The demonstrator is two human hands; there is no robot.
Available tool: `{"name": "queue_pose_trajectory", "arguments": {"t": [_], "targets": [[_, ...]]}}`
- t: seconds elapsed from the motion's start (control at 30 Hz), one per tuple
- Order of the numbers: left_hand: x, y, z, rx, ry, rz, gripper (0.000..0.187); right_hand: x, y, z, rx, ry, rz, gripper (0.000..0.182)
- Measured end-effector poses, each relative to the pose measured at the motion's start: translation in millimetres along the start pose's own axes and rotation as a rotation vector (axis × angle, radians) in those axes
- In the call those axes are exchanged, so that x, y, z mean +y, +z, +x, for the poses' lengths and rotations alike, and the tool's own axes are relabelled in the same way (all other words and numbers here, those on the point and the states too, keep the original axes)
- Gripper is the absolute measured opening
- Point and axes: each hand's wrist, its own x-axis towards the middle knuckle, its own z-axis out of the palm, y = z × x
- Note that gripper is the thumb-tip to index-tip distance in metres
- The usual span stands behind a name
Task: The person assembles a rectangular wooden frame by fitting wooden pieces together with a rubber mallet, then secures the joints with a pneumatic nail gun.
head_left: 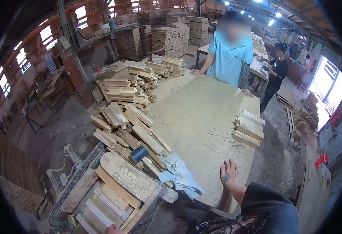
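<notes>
My right hand point(229, 172) lies on the tabletop point(202, 113) near its right edge, fingers spread, holding nothing. Only a small part of my left hand point(115, 229) shows at the bottom edge, against the slatted wooden boards point(108, 201) in a clamping frame; its grip is hidden. A large board with a rounded end point(128, 171) lies across the top of that frame. Close by, a mallet with a dark head point(139, 154) rests on a heap of wood pieces point(120, 117). A light blue cloth point(182, 175) hangs over the table's near corner.
A small stack of wood pieces point(249, 128) sits at the table's right side. Across the table stands a person in a light blue shirt point(231, 58), hands on its edge. Another person in dark clothes point(277, 70) stands farther back. Lumber stacks point(171, 39) rise behind.
</notes>
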Motion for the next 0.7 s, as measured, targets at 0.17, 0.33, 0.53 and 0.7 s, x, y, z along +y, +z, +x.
{"name": "queue_pose_trajectory", "arguments": {"t": [0.17, 0.33, 0.53, 0.7], "targets": [[2.4, 0.2, 1.5, -0.013, -0.005, -0.006, 0.044, -0.1, -2.7, -0.8, -0.054, 0.026, 0.003, 0.043], [-10.8, -4.9, -7.3, -0.032, 0.034, 0.055, 0.045, 0.0, -1.8, 1.1, -0.057, 0.033, -0.020, 0.043], [-17.3, -15.7, 6.0, -0.062, 0.033, 0.070, 0.046, 1.2, 0.5, 0.9, -0.056, 0.032, -0.025, 0.043], [-28.2, -21.0, 3.6, -0.095, 0.014, 0.082, 0.048, -0.1, -2.1, -0.3, -0.047, 0.033, 0.005, 0.044]]}}
